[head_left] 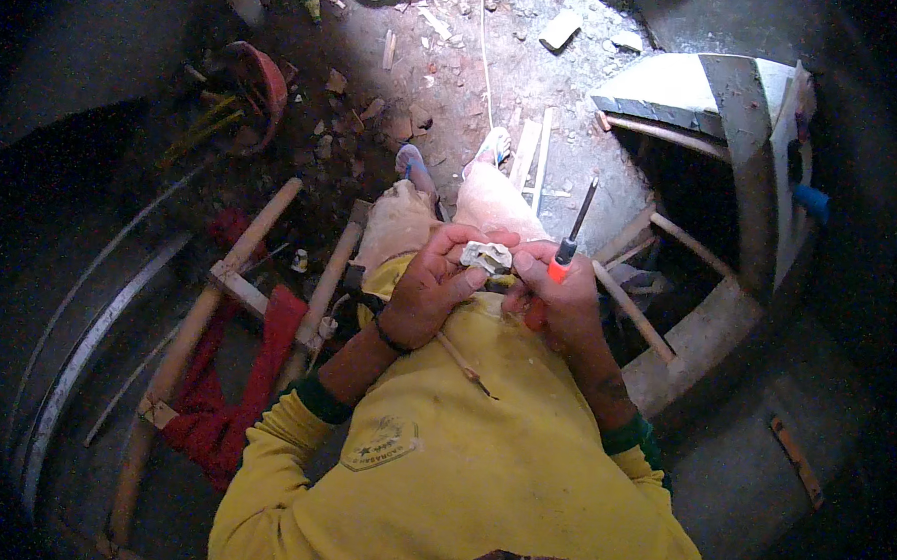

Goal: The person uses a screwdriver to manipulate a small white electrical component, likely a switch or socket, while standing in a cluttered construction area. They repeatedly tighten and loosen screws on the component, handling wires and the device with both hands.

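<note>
My left hand (431, 291) is closed round a small white fitting (487, 256), hollow and jagged-edged, with something yellowish inside. It may be an electrical part, but I cannot make out its exact kind. Against its right side press the fingertips of my right hand (568, 300). That hand also grips a screwdriver (559, 269) by its orange-red handle. The dark collar and metal shaft point up and away from me, clear of the fitting. Below my hands a thin wooden stick (465, 366) with a dark tip lies across my yellow shirt (481, 452).
A wooden frame (180, 353) with red cloth (223, 410) stands at my left. Beyond it is a reddish basket (266, 97). To the right are a pale curved-edged piece (667, 84) and wooden rungs (632, 308). Debris and a cord (486, 61) lie on the floor ahead.
</note>
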Tool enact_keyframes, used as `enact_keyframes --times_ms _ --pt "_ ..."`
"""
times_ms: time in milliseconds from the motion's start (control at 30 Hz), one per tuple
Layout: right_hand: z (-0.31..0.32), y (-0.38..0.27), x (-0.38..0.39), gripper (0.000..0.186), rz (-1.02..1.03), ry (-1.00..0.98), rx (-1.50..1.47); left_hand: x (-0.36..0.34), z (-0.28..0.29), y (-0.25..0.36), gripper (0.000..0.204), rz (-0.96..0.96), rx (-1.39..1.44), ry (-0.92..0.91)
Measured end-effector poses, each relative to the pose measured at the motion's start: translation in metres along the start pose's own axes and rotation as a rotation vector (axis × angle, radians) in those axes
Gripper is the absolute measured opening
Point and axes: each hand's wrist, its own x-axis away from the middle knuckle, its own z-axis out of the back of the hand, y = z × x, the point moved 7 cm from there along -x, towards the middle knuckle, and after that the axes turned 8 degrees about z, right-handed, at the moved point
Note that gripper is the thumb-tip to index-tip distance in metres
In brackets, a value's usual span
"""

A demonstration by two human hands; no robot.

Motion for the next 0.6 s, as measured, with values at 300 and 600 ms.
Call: enact_keyframes --times_ms 300,600 --pt "0.003 -0.043 0.024 0.017 1.011 0.002 0.822 0.006 0.009 -0.007 0.033 0.025 0.041 0.22" --pt "-0.009 -0.038 0.012 0.021 0.574 -0.668 0.407 0.013 0.001 0.004 0.036 0.051 -0.263 0.402"
